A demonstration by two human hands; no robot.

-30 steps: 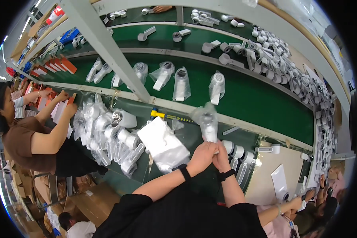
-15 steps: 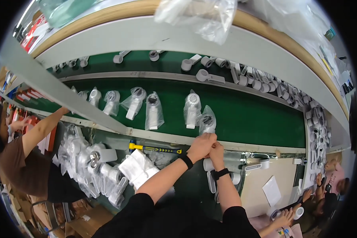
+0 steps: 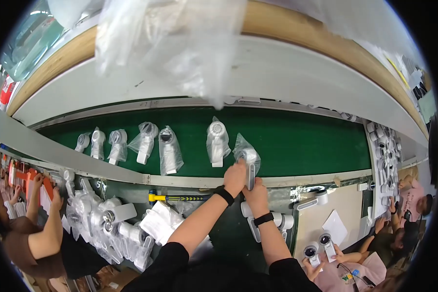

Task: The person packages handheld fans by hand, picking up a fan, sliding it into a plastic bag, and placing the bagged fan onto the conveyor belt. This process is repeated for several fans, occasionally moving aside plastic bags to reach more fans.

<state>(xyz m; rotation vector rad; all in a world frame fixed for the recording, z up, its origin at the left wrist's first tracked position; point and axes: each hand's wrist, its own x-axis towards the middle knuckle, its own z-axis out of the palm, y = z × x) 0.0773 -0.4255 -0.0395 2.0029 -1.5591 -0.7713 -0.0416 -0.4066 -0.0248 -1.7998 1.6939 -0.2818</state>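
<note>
Both my hands are at the front edge of the green belt [image 3: 297, 151], closed around a white handheld fan [image 3: 250, 176] that tilts up between them. A clear plastic bag [image 3: 243, 142] covers its round head, while the grey-sided handle sticks out below. My left hand [image 3: 234, 177] pinches at the left of the handle, by the bag's mouth; its fingertips are partly hidden. The handle's lower end sits in my right hand [image 3: 256, 195]. Just left on the belt lies a bagged fan [image 3: 218, 141], grille up.
More bagged fans [image 3: 170, 151] lie leftward along the belt. On the near bench are a heap of bagged fans [image 3: 97, 219], a yellow-blue hammer [image 3: 180, 198] and a stack of white bags [image 3: 163, 221]. A shelf [image 3: 180, 63] overhangs the far side. Co-workers [image 3: 29, 238] sit left and right.
The fan between my hands has turned on its side and its handle now shows outside the bag. My view has shifted. At right, a co-worker now holds up two fans.
</note>
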